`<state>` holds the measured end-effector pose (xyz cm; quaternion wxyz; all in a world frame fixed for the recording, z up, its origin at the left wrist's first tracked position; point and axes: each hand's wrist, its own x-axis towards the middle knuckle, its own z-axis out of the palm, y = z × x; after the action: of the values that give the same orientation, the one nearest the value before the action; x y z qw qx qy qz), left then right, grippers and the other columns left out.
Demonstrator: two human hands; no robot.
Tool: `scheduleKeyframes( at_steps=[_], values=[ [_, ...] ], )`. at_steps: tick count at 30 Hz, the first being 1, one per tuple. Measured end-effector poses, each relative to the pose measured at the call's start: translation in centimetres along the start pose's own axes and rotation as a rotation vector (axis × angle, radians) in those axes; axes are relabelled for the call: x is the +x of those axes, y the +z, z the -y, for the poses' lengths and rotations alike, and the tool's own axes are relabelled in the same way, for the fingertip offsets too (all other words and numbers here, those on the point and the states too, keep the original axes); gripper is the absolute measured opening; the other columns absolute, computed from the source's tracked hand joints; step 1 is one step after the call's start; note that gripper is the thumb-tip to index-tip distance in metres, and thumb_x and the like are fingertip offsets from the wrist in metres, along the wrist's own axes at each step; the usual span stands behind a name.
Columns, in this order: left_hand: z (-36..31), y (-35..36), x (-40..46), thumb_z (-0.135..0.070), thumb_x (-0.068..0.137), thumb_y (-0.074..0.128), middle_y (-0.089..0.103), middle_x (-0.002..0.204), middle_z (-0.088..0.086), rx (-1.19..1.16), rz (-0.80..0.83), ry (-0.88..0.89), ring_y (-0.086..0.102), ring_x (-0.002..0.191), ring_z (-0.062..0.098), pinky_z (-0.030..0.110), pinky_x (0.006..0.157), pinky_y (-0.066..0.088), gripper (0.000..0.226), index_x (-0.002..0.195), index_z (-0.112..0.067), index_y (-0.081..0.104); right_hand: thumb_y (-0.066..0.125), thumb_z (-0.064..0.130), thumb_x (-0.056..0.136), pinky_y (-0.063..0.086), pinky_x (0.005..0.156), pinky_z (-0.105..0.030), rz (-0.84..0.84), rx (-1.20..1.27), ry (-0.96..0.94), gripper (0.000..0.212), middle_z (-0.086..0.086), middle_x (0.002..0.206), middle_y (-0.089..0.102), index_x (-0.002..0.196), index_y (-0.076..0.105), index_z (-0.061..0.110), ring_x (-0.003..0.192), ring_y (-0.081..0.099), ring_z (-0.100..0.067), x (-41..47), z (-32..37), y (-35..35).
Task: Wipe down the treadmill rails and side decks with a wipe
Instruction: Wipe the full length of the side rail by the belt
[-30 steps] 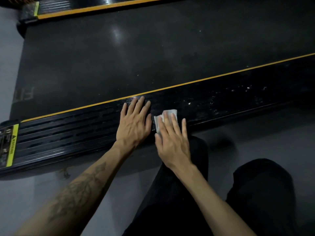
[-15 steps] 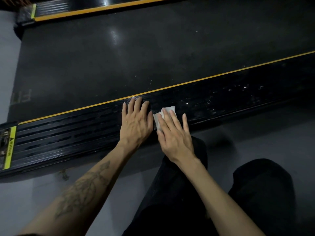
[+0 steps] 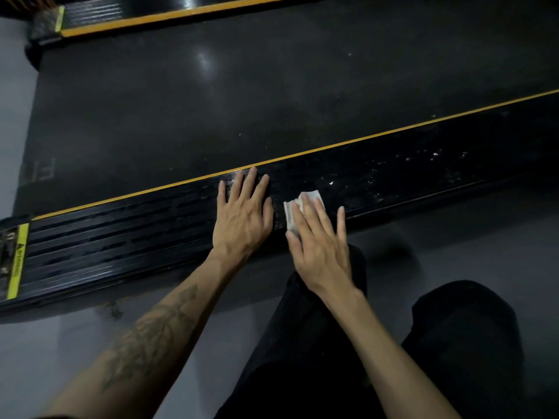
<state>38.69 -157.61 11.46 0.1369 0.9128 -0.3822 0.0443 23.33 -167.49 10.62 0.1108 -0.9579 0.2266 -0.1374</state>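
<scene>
Two hands flat on near side deck (image 3: 121,240): left hand (image 3: 242,219) fingers straight, slightly spread, bare; right hand (image 3: 317,240) fingers straight, pressing white wipe (image 3: 292,208).

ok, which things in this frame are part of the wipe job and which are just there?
Part of the job:
- wipe, pressed flat under the right hand
- near side deck, ribbed, white specks to the right
- left hand, flat on the deck
- far side deck

Just there:
- belt
- yellow warning label
- grey floor
</scene>
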Motion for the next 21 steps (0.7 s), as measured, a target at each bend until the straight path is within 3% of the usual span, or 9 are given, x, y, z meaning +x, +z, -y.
scheduleKeyframes(
  at_steps=[3, 10, 16, 21],
  values=[
    [-0.1, -0.1, 0.2, -0.043, 0.102, 0.025, 0.035, 0.165, 0.007, 0.005, 0.015, 0.000, 0.025, 0.155, 0.027, 0.058, 0.125, 0.017, 0.060, 0.153, -0.020, 0.046, 0.033, 0.042, 0.105, 0.004, 0.127, -0.055, -0.041, 0.008, 0.065, 0.062, -0.007, 0.171, 0.020, 0.161, 0.031, 0.015, 0.159, 0.013, -0.021, -1.8, 0.7, 0.0],
    [-0.6, -0.5, 0.8, -0.040, 0.099, 0.025, 0.031, 0.167, 0.008, -0.019, 0.095, -0.036, 0.019, 0.157, 0.029, 0.062, 0.125, 0.010, 0.062, 0.153, -0.018, 0.044, 0.033, 0.039, 0.106, -0.001, 0.127, -0.055, -0.002, 0.019, -0.030, 0.057, -0.001, 0.169, 0.026, 0.158, 0.040, 0.016, 0.158, 0.017, -0.016, 0.7, 0.1, 0.2],
    [-1.5, -0.3, 0.9, -0.040, 0.096, 0.027, 0.037, 0.162, 0.011, -0.019, 0.071, -0.061, 0.024, 0.153, 0.034, 0.065, 0.123, 0.012, 0.060, 0.146, -0.015, 0.048, 0.033, 0.042, 0.104, 0.005, 0.127, -0.056, -0.066, -0.006, 0.139, 0.064, -0.008, 0.171, 0.019, 0.161, 0.031, 0.013, 0.159, 0.012, -0.021, -1.7, -0.1, 0.1],
    [-1.5, 0.0, 0.7, -0.042, 0.100, 0.030, 0.038, 0.160, 0.013, -0.027, 0.031, -0.048, 0.025, 0.153, 0.034, 0.062, 0.124, 0.015, 0.055, 0.144, -0.013, 0.048, 0.035, 0.043, 0.105, 0.007, 0.127, -0.058, -0.004, 0.040, -0.008, 0.062, -0.003, 0.171, 0.021, 0.160, 0.034, 0.016, 0.159, 0.013, -0.017, -0.3, -0.3, 0.1]
  ],
)
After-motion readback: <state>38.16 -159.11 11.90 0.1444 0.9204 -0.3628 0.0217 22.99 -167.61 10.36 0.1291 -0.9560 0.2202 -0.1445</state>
